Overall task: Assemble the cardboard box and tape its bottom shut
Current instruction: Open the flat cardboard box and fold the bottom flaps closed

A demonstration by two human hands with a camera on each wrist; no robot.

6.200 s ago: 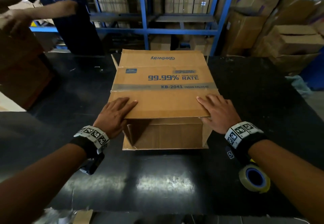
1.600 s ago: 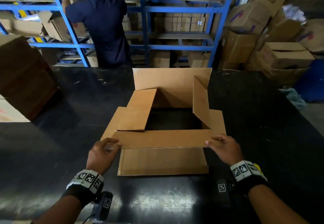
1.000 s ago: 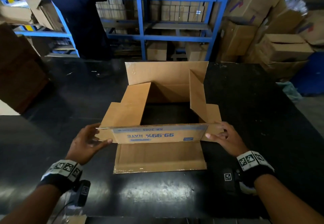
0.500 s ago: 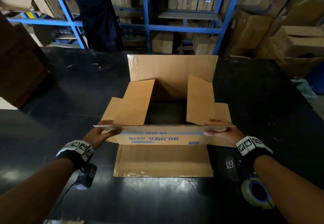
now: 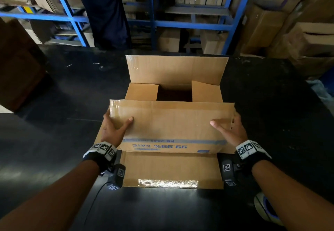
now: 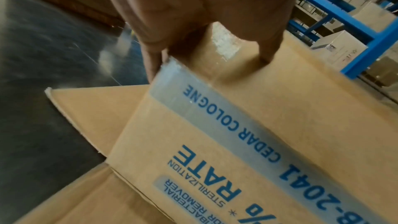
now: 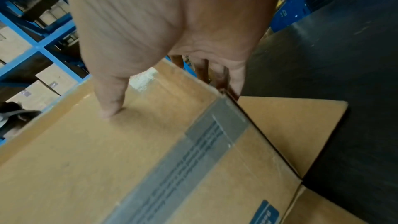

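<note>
The cardboard box (image 5: 173,126) stands on the black table (image 5: 54,140) with its flaps up. Both short side flaps (image 5: 142,91) lie folded inward, and the far long flap (image 5: 175,70) stands upright. My left hand (image 5: 115,126) pinches the left end of the near long flap, thumb on top and fingers under the edge. My right hand (image 5: 229,131) holds the right end the same way. The flap tilts over the opening. In the left wrist view the hand (image 6: 193,14) grips the printed flap (image 6: 258,125). The right wrist view shows the thumb (image 7: 109,101) pressing the flap (image 7: 107,159).
A roll of tape (image 5: 265,209) lies on the table under my right forearm. Another box flap (image 5: 171,169) lies flat toward me. A person in dark clothes (image 5: 104,13) stands at the blue shelving (image 5: 189,24). Cartons (image 5: 298,32) are stacked at the right, and a brown box (image 5: 18,64) stands at the left.
Both hands have lifted the near long flap and swung it forward over the opening. The right side flap has dropped inward, level with the left one.
</note>
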